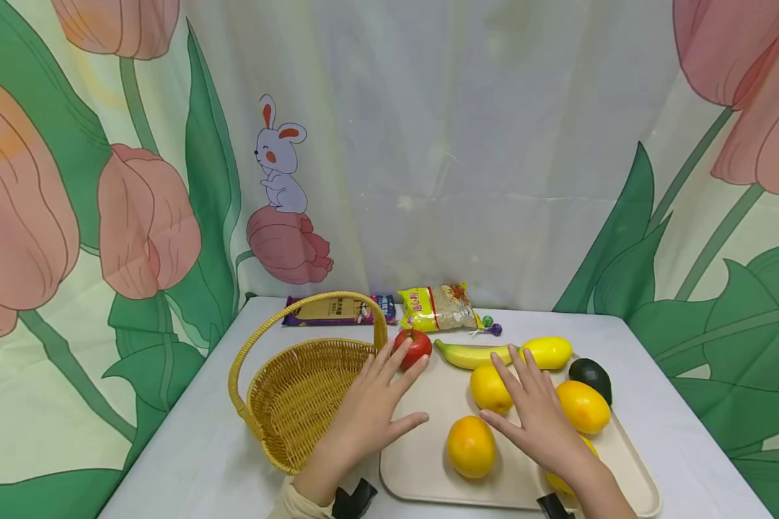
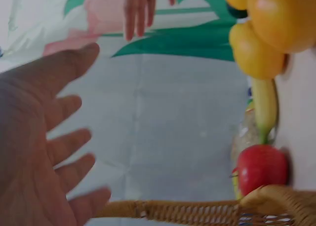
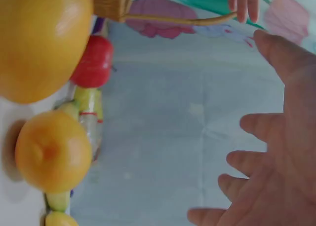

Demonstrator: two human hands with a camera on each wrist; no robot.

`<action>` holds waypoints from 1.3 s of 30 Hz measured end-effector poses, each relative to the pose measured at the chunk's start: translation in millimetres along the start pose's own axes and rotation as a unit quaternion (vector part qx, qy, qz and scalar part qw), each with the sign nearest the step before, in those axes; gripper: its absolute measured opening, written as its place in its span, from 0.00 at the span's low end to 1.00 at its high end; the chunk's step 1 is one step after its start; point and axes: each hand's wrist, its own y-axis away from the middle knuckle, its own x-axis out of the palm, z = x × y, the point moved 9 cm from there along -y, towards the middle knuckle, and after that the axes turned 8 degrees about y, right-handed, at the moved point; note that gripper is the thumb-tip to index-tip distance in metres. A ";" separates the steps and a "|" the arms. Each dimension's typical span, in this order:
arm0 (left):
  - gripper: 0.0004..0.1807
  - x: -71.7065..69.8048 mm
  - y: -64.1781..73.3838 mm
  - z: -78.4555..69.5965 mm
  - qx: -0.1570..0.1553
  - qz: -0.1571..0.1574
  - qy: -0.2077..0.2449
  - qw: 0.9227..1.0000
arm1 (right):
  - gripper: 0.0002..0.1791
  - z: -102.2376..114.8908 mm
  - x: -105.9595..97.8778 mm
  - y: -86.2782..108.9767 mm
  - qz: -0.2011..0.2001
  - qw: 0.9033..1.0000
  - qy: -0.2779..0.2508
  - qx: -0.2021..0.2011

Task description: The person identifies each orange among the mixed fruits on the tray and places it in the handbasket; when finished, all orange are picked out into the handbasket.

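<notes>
My left hand (image 1: 366, 414) is held with its fingers spread beside the right side of a wicker basket (image 1: 305, 393), holding nothing. A red apple (image 1: 420, 347) lies just beyond its fingertips. My right hand (image 1: 542, 425), fingers also spread and holding nothing, hovers over a beige tray (image 1: 422, 465). Around it are several orange-yellow fruits: one in front (image 1: 470, 447), one behind (image 1: 488, 389), one to the right (image 1: 584, 407), and one partly hidden under the wrist. A banana (image 1: 467, 355), a yellow oval fruit (image 1: 548, 353) and a dark green avocado (image 1: 591, 380) lie along the tray's far side.
Behind the basket lies a purple packet (image 1: 334, 311), with a yellow-and-clear food bag (image 1: 438, 308) beside it. Two small lollipops (image 1: 493, 329) rest to the bag's right. The basket's tall handle (image 1: 247, 353) arches upward. A printed curtain (image 1: 461, 158) hangs behind the white table (image 1: 188, 461).
</notes>
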 end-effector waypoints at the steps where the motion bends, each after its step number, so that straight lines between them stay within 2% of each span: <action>1: 0.38 -6.3 0.6 -1.8 0.014 -0.002 0.023 1.000 | 0.47 1.5 -3.0 0.7 -0.006 1.000 -0.010 -0.004; 3: 0.36 -20.5 2.9 -4.8 0.037 -0.010 0.067 0.997 | 0.47 4.7 -10.7 2.9 -0.026 0.999 -0.036 -0.010; 6: 0.32 -44.4 9.4 -6.1 0.074 -0.044 0.094 0.992 | 0.46 8.5 -22.6 7.9 -0.058 0.996 -0.068 -0.016; 9: 0.29 -76.1 22.0 -1.5 0.104 -0.114 0.097 0.983 | 0.46 10.6 -37.2 15.7 -0.119 0.989 -0.088 -0.021; 11: 0.27 -97.5 33.7 5.3 0.116 -0.167 0.102 0.974 | 0.46 11.6 -45.6 21.7 -0.164 0.981 -0.104 -0.031; 14: 0.23 -127.2 53.7 18.7 0.133 -0.250 0.121 0.951 | 0.47 11.8 -53.2 30.3 -0.217 0.966 -0.134 -0.048; 17: 0.21 -149.0 74.8 35.4 0.141 -0.327 0.131 0.925 | 0.47 9.8 -51.6 35.7 -0.235 0.957 -0.160 -0.058; 19: 0.21 -159.4 87.9 49.4 0.131 -0.369 0.138 0.910 | 0.46 7.2 -46.6 37.2 -0.232 0.955 -0.176 -0.059; 21: 0.20 -166.9 100.7 64.9 0.106 -0.406 0.132 0.898 | 0.45 4.6 -39.2 37.3 -0.222 0.956 -0.183 -0.059; 25: 0.21 -172.8 122.1 94.7 0.045 -0.455 0.118 0.881 | 0.43 0.5 -22.2 36.2 -0.197 0.959 -0.195 -0.057; 29: 0.27 -167.0 137.6 120.5 -0.020 -0.475 0.143 0.868 | 0.42 -4.0 -6.2 34.8 -0.171 0.964 -0.198 -0.038; 32: 0.30 -154.8 145.1 138.6 -0.077 -0.469 0.173 0.862 | 0.41 -6.3 5.6 33.9 -0.149 0.969 -0.197 -0.026; 35: 0.32 -140.2 148.7 153.8 -0.128 -0.455 0.191 0.860 | 0.41 -9.1 16.8 33.8 -0.130 0.970 -0.205 -0.023; 39: 0.33 -123.8 150.3 166.4 -0.169 -0.444 0.225 0.851 | 0.38 -14.3 32.7 35.0 -0.112 0.967 -0.226 -0.023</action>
